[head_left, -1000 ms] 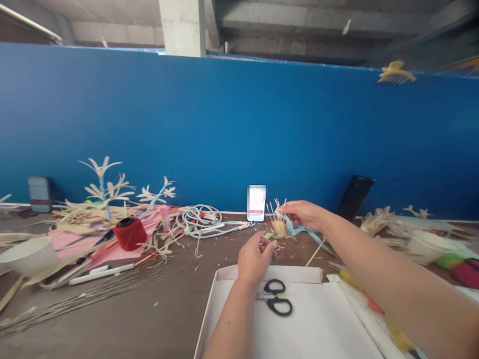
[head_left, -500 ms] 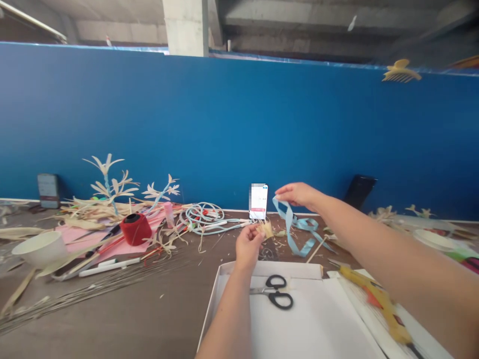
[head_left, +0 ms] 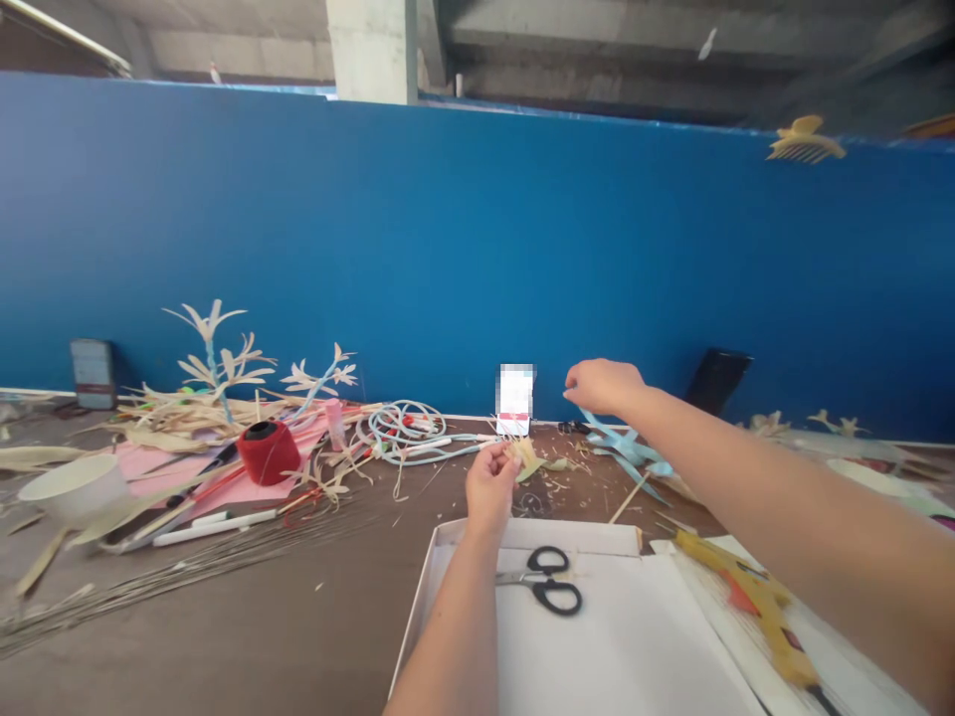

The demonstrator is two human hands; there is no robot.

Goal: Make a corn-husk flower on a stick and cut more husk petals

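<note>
My left hand point(head_left: 490, 485) is pinched round a small pale-yellow piece of dried husk point(head_left: 528, 457), which sticks out past the fingertips. To its right and higher, my right hand point(head_left: 606, 386) is closed, its fingers curled down. A light-blue ribbon point(head_left: 627, 447) runs from under that hand to a loose heap on the table; the exact grip is hidden behind the fingers. Nearer to me, scissors point(head_left: 558, 597) with black handles lie in a white box lid point(head_left: 612, 537), their blades partly covered by my left forearm.
A yellow glue gun point(head_left: 768, 607) lies at the right under my forearm. A phone point(head_left: 514, 398) leans on the blue partition point(head_left: 448, 249). To the left are a red thread spool point(head_left: 269, 453), a white bowl point(head_left: 75, 492), husk flowers point(head_left: 216, 343), coiled pale-blue cord point(head_left: 407, 433) and thin wires point(head_left: 186, 572).
My right hand has shifted slightly right and its fingers have curled downward. The ribbon loop that hung from its fingertips has dropped and bunched to the right. My left hand has barely moved.
</note>
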